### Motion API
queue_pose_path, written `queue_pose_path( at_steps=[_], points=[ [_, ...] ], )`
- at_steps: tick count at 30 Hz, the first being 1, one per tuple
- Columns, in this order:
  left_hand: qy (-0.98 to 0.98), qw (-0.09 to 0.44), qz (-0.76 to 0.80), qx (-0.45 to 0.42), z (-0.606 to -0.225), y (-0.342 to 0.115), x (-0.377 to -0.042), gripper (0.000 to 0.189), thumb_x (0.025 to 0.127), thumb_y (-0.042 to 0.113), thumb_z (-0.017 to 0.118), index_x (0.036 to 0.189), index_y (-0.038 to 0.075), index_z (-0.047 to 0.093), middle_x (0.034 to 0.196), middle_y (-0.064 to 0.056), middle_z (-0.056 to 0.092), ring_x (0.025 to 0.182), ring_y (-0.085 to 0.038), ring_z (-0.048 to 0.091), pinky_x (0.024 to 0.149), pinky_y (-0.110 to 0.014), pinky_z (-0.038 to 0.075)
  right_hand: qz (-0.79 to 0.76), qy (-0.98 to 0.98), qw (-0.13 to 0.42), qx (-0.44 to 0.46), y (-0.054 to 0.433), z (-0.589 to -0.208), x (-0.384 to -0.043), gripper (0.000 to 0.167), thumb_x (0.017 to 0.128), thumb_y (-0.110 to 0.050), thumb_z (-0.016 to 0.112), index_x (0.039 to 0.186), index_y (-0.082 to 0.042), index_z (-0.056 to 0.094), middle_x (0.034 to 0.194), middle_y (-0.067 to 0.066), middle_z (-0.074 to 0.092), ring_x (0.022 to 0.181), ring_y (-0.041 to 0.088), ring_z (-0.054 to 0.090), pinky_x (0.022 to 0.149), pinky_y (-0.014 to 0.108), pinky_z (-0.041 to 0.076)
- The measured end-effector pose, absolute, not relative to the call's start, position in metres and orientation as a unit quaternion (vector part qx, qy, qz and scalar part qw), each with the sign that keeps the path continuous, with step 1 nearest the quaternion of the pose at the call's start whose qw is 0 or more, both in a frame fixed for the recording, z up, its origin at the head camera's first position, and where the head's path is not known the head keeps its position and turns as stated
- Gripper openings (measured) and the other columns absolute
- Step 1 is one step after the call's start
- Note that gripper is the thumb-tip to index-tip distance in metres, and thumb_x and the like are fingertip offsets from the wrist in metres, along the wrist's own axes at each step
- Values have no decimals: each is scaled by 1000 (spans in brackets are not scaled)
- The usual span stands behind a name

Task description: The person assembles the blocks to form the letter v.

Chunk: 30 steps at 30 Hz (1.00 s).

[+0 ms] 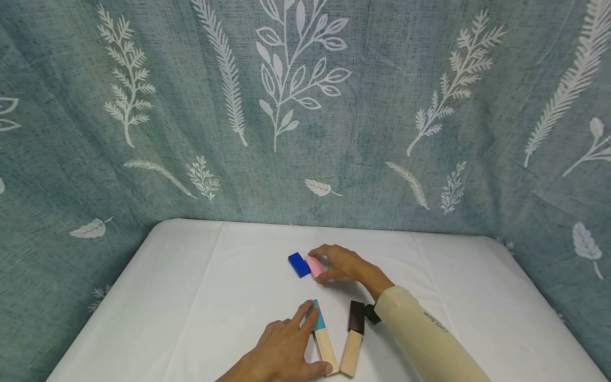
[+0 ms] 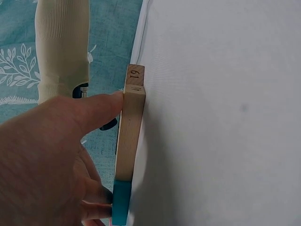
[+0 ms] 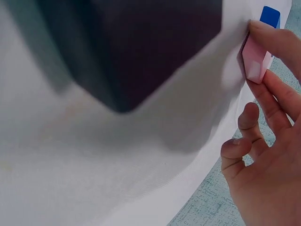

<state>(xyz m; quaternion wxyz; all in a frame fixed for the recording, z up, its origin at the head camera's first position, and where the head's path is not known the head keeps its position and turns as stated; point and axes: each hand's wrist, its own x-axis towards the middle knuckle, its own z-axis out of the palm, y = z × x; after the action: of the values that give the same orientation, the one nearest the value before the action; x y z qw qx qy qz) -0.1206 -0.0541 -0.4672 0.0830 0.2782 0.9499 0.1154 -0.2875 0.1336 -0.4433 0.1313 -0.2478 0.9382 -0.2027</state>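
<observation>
In the head view my right hand (image 1: 341,262) pinches a pink block (image 1: 313,266) between thumb and fingers. The pink block lies right beside a blue block (image 1: 298,265). My left hand (image 1: 286,342) rests along a teal block (image 1: 319,317) and a plain wooden block (image 1: 326,351), set end to end. Its fingertips touch the teal block and its thumb lies on the near end of the wooden one. To the right, a dark brown block (image 1: 356,317) meets a second wooden block (image 1: 351,353). The two wooden blocks nearly meet at their near ends, forming a V.
A white cloth covers the table (image 1: 215,297). Behind it hangs a grey-green curtain (image 1: 305,180) with white leaf prints. A black device (image 1: 372,314) sits under my right wrist, close to the brown block. A large blurred dark shape (image 3: 136,52) fills the upper right wrist view.
</observation>
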Motion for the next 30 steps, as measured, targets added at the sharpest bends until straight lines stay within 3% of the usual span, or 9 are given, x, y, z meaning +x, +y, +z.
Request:
queue_pose_path(
  at_steps=[30],
  points=[
    [952, 77, 101, 280, -468, -54, -122, 105, 82, 80, 55, 158, 10, 33, 164, -5, 28, 93, -25, 70, 82, -38, 55, -207, 949, 100, -216, 149, -434, -284, 66, 79, -40, 87, 138, -24, 63, 145, 3, 57, 133, 30, 51, 104, 54, 44]
  ],
)
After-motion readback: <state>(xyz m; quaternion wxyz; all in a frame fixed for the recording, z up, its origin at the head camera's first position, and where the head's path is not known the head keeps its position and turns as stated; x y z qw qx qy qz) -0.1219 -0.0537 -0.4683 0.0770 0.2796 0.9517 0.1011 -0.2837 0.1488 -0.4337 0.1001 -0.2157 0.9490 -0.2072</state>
